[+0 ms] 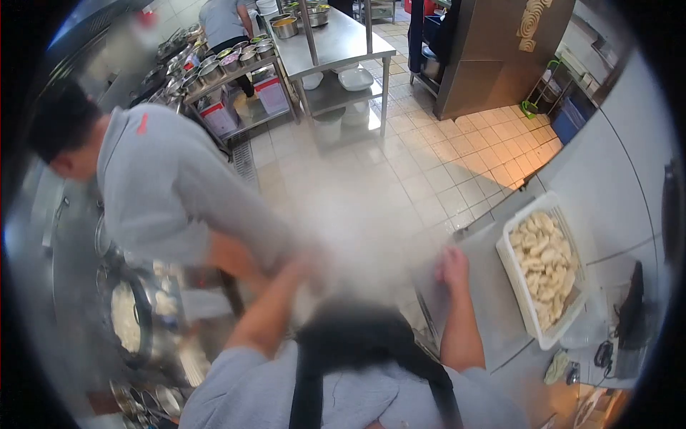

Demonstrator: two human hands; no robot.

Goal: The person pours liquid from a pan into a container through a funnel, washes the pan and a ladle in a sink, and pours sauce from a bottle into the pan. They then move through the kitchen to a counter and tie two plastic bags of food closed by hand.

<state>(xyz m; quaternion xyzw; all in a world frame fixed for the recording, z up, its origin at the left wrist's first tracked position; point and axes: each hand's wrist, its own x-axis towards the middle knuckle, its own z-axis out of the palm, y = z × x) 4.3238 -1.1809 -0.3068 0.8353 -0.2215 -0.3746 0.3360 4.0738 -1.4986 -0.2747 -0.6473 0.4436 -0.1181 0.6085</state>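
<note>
My left hand reaches forward beside a co-worker's arm, smeared by a hazy patch in the view. Its fingers and anything in them cannot be made out. Over the edge of the steel counter at right is my right hand, fingers curled in, with nothing visible in them. The nearest thing to it is a white plastic basket heaped with pale, crescent-shaped dumplings. The basket stands on the counter, apart from the hand.
A co-worker in a grey shirt bends over the stove at left, near a wok with pale contents. Ahead stand a steel table and a rack of metal pots. Another person is farther back. Tiled floor lies between.
</note>
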